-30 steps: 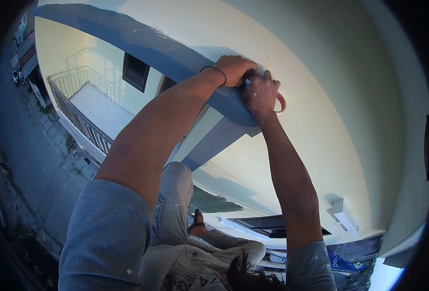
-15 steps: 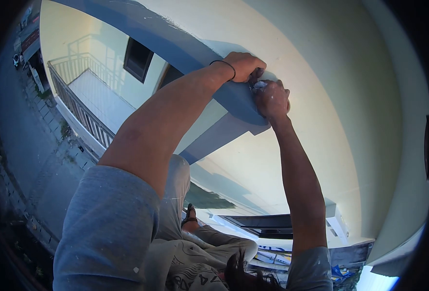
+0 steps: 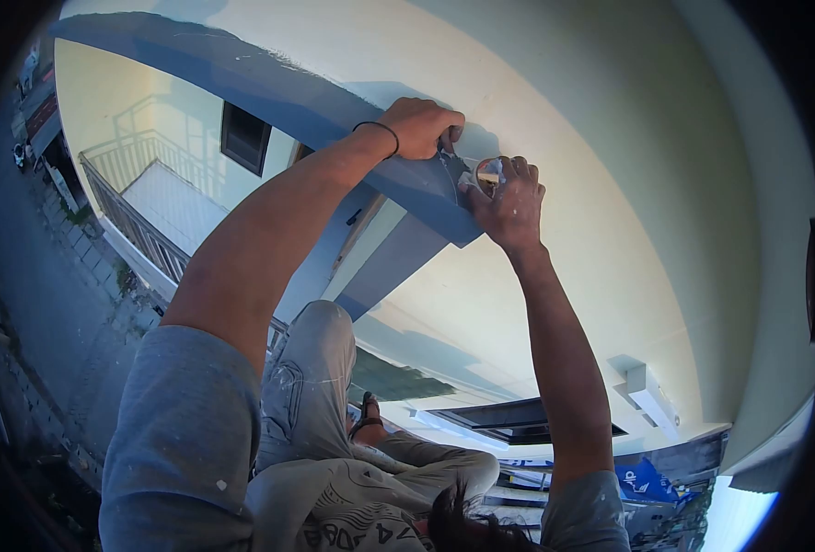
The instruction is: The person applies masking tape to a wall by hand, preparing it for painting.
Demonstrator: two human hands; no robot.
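My right hand, specked with white, is closed around a roll of tape whose round core faces me. It is close to the lower end of the blue-grey painted band on the wall. My left hand, with a dark cord on its wrist, is up against the same band, fingers bent and pinched together. A thin, pale, see-through strip stretches between the two hands, apparently from the roll. The left fingertips are partly in shadow, and their exact hold on the strip is hard to see.
A curved cream wall rises on the right. Far below at left are a balcony railing and a street. My bent leg and a sandalled foot are beneath me. A dark-framed window lies lower down.
My hands have moved apart from each other, the left one up and to the left along the band. The roll's core now shows in my right hand. The view has shifted slightly.
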